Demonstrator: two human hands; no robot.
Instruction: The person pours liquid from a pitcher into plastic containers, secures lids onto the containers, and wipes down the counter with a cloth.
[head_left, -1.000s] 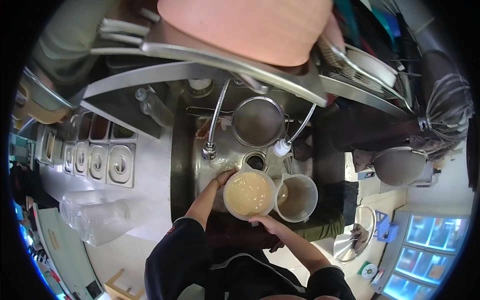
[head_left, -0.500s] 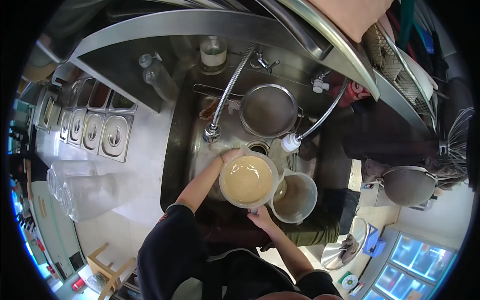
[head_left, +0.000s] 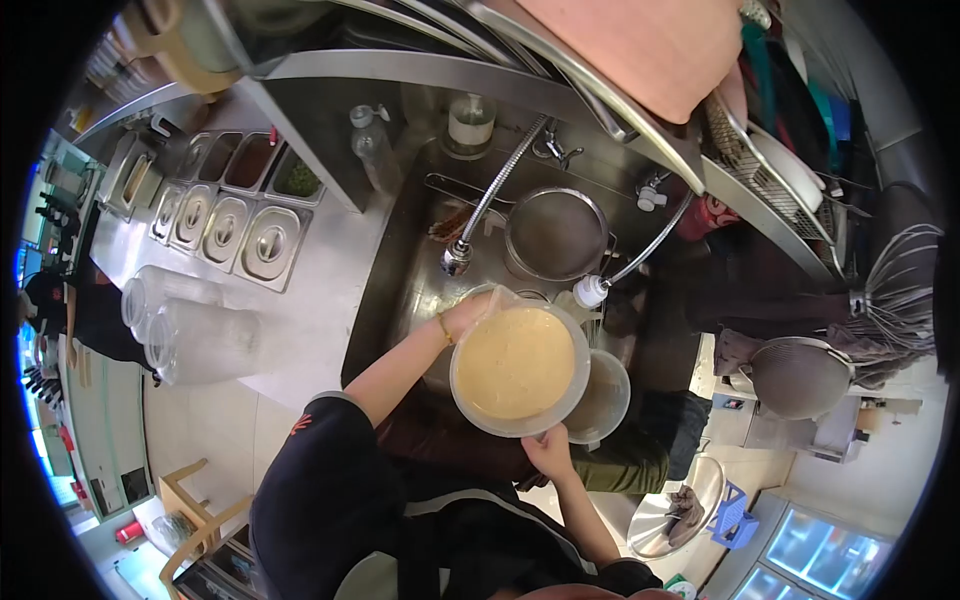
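A translucent white plastic jug full of smooth beige liquid is held up over the front of the sink. My left hand supports it at the far left by the spout, its fingers partly hidden behind the wall. At the near side, my right hand is closed on the jug where its handle sits. Behind it to the right stands a second plastic jug, partly covered, with cloudy liquid inside. Farther back in the sink is a round metal pot of murky water.
Two flexible hose taps hang over the sink, one with a chrome head, one with a white head. Left of the sink, the steel counter carries clear plastic containers and lidded metal pans. A strainer and whisks hang at right.
The beige-filled jug has come up closer to the camera and now covers more of the second jug. Both hands stay on it. My view has shifted, moving the surroundings within the frame.
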